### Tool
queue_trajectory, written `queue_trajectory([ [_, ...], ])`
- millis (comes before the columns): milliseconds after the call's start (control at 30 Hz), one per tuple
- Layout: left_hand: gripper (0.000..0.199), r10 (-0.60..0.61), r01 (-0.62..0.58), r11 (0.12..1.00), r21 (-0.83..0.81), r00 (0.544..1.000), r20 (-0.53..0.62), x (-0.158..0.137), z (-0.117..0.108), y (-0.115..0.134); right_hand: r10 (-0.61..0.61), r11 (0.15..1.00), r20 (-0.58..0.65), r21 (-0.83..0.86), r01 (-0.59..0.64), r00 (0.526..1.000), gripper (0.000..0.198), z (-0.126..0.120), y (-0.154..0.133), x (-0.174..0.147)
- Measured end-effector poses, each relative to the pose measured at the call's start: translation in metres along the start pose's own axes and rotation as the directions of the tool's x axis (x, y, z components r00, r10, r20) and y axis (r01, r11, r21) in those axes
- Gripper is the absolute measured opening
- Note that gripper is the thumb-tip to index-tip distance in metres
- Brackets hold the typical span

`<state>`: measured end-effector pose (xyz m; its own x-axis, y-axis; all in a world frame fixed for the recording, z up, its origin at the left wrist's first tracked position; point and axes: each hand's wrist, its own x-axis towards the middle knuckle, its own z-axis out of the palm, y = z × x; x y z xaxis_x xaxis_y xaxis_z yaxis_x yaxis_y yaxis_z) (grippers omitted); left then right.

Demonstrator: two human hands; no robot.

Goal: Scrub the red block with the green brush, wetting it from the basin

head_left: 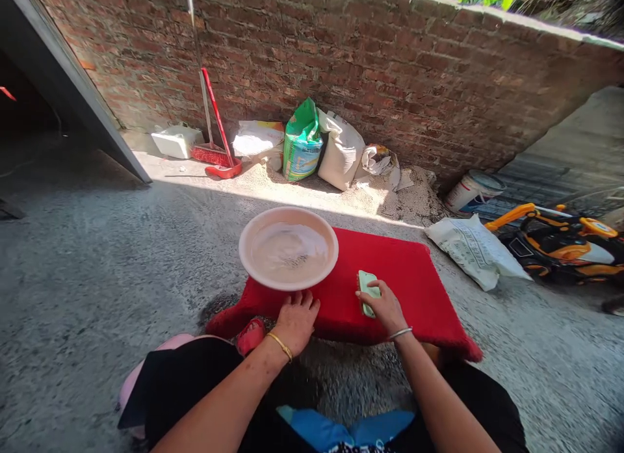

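A pale pink basin (245, 261) of water stands on the left part of a red fuzzy cloth (404, 271), which drapes over a low support. On the cloth just below the basin's near rim, my left hand (296, 320) lies flat with its fingers spread. My right hand (385, 307) has thumb and fingers around a light green scrub brush (366, 283) that rests on the cloth. The brush's underside is mostly hidden. Near my left wrist shows a red shoe (251, 336).
Along the brick wall (390, 69) stand a red broom (209, 155), a dustpan (227, 171), a green bag (302, 144), a white sack (340, 151) and a bucket (472, 192). At right are a flat white sack (475, 250) and a yellow-black ride-on toy (565, 242).
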<state>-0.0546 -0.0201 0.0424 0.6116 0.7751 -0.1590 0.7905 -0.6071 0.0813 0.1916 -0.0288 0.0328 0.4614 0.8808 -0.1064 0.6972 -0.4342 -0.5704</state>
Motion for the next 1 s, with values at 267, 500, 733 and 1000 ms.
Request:
queue_trajectory([
  [267,0.05,0.018,-0.019,0.998,-0.057,1.0,-0.015,-0.003,-0.003,-0.005,-0.162,0.982,0.084,0.109,0.152,0.983,0.028,0.058,-0.07,0.025],
  [500,0.043,0.013,-0.014,0.998,-0.067,1.0,-0.011,-0.003,-0.01,-0.01,-0.025,0.983,0.143,0.181,-0.002,0.989,0.021,0.052,-0.05,0.033],
  [733,0.035,-0.032,0.033,0.997,-0.064,0.999,0.014,-0.007,-0.017,-0.016,0.178,0.963,0.041,0.2,-0.183,0.983,0.026,-0.006,0.011,0.031],
  [1000,0.034,-0.115,0.118,0.989,-0.089,0.992,0.042,-0.003,-0.031,-0.016,-0.021,0.867,0.24,0.488,-0.102,0.971,0.024,0.056,-0.045,-0.01],
])
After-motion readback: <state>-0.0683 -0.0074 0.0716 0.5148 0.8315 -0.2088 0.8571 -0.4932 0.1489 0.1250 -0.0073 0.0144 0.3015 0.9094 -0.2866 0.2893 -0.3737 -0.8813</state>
